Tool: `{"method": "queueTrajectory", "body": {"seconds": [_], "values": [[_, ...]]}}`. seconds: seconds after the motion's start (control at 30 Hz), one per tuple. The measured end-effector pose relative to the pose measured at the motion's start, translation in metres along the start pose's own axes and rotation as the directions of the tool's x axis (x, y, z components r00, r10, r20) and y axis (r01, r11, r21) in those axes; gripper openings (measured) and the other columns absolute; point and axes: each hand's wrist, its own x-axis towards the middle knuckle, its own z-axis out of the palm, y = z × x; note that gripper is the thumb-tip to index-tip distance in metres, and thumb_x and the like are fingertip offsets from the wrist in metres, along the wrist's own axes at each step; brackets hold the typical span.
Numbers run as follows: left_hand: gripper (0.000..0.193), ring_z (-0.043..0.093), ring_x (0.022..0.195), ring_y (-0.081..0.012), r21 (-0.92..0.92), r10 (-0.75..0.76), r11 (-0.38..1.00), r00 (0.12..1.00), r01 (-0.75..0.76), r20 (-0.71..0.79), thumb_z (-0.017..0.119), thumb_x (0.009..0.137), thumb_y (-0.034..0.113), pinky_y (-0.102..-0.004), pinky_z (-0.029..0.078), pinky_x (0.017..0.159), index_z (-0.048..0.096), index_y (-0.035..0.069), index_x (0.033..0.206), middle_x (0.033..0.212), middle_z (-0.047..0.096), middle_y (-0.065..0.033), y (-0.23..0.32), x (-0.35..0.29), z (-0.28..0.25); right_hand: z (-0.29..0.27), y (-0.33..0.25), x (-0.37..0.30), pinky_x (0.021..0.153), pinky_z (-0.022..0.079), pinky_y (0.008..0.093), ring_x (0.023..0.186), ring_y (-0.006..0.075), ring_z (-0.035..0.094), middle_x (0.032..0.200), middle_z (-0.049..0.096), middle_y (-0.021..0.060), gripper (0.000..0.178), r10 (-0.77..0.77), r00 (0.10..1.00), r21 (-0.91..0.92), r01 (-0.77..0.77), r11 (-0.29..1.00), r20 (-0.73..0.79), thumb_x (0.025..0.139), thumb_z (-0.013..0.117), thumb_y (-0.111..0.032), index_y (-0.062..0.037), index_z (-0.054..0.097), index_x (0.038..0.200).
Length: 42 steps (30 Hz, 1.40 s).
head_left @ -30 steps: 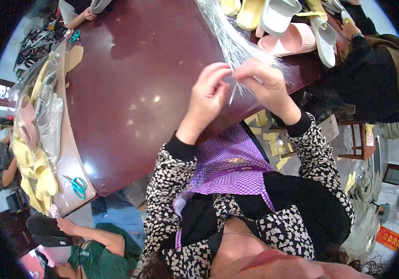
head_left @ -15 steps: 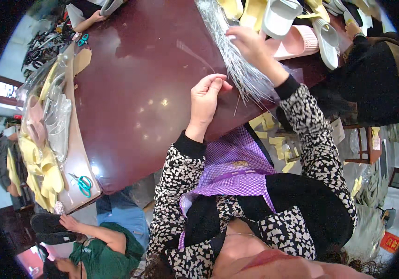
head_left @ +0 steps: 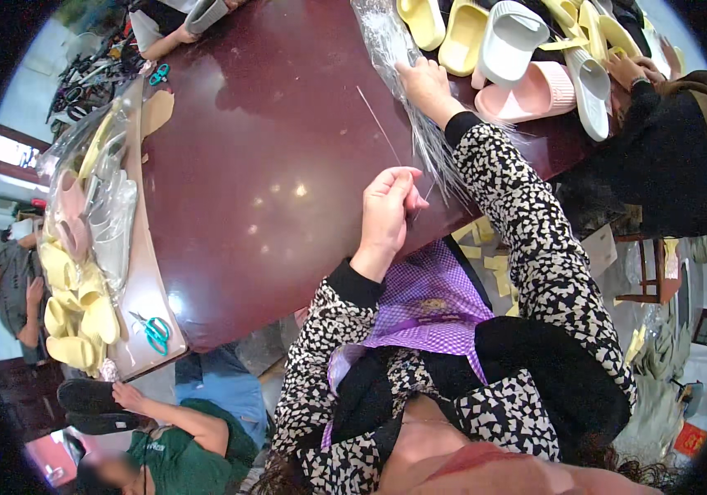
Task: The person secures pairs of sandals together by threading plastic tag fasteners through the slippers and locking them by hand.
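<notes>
A bundle of thin, silvery-white strands (head_left: 429, 144) in clear plastic lies along the right part of the dark red table. My right hand (head_left: 430, 89) is on the upper part of this bundle, fingers bent and drawn together on strands; the fingertips are partly hidden. Nearer to me, my left hand (head_left: 386, 213) is closed in a pinch around a single thin strand (head_left: 378, 122). That strand stretches up and left from the fingers over the tabletop, and a short end shows below them. To the right of the bundle sit a pink slide sandal (head_left: 527, 95) and a grey slide sandal (head_left: 512, 41).
Yellow sandals (head_left: 463, 37) fill the far right. A side table at left carries bagged sandals (head_left: 110, 214) and teal scissors (head_left: 155, 332); more scissors (head_left: 159, 75) lie farther back. Co-workers sit at right, far left and lower left, one in a green shirt (head_left: 193, 450).
My left hand has shifted right and toward me, and its strand shows more clearly. My right hand has moved slightly left and lowered onto the bundle. A co-worker's hands at right have moved together.
</notes>
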Motion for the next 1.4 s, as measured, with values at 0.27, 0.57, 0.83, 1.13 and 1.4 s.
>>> {"method": "queueTrajectory", "body": {"seconds": [0.27, 0.57, 0.83, 1.13, 1.4], "values": [[0.016, 0.038, 0.049, -0.0063, -0.214, -0.077, 0.974, 0.997, 0.078, 0.011, 0.049, 0.093, 0.012, -0.0256, 0.043, 0.055, 0.057, -0.002, 0.093, 0.056, 0.039, 0.0039, -0.004, -0.036, 0.01, 0.004, -0.003, 0.004, 0.079, 0.039, 0.0448, 0.088, 0.0312, 0.055, 0.086, 0.056, 0.0132, 0.024, 0.029, 0.999, 0.063, -0.028, 0.998, -0.014, 0.085, 0.052, -0.025, -0.0297, 0.062, 0.106], [0.018, 0.038, 0.049, -0.0089, -0.235, -0.176, 0.949, 0.971, 0.211, 0.161, 0.05, 0.093, 0.013, -0.0286, 0.043, 0.056, 0.057, -0.003, 0.095, 0.055, 0.038, 0.0018, -0.012, -0.083, 0.036, 0.006, 0.022, 0.015, 0.085, 0.038, 0.0467, 0.095, 0.0292, 0.057, 0.093, 0.06, 0.012, 0.027, 0.126, 0.988, 0.176, -0.141, 0.974, 0.091, 0.086, 0.053, -0.033, -0.0345, 0.063, 0.111], [0.02, 0.038, 0.049, -0.01, -0.028, -0.227, 0.972, 0.962, 0.234, 0.155, 0.054, 0.09, 0.015, -0.0286, 0.043, 0.055, 0.058, -0.004, 0.095, 0.055, 0.041, 0.0003, 0.055, -0.127, -0.018, 0.017, -0.01, 0.035, 0.078, 0.045, 0.045, 0.085, 0.0329, 0.061, 0.088, 0.062, 0.0137, 0.028, 0.012, 0.995, 0.122, -0.023, 0.992, 0.094, 0.087, 0.051, -0.037, -0.0341, 0.061, 0.113], [0.021, 0.037, 0.047, -0.0079, -0.064, 0.3, 0.952, 0.954, -0.299, 0.011, 0.055, 0.09, 0.015, -0.029, 0.043, 0.055, 0.06, -0.005, 0.093, 0.055, 0.043, -0.0001, 0.119, -0.158, -0.048, 0.063, 0.116, 0.071, 0.073, 0.048, 0.0447, 0.084, 0.0381, 0.06, 0.094, 0.062, 0.0233, 0.033, -0.115, 0.976, -0.031, 0.123, 0.992, 0.183, 0.091, 0.045, -0.031, -0.0259, 0.057, 0.121], [0.019, 0.04, 0.049, -0.007, 0.098, 0.272, 0.959, 0.959, -0.264, -0.08, 0.052, 0.092, 0.011, -0.0262, 0.042, 0.055, 0.06, -0.005, 0.096, 0.058, 0.046, -0.0009, 0.113, -0.185, -0.043, -0.14, -0.053, -0.029, 0.084, 0.044, 0.0362, 0.097, 0.0332, 0.056, 0.103, 0.06, 0.0168, 0.024, -0.424, 0.889, 0.479, 0.451, 0.753, -0.171, 0.087, 0.051, -0.004, -0.003, 0.06, 0.11]]}}
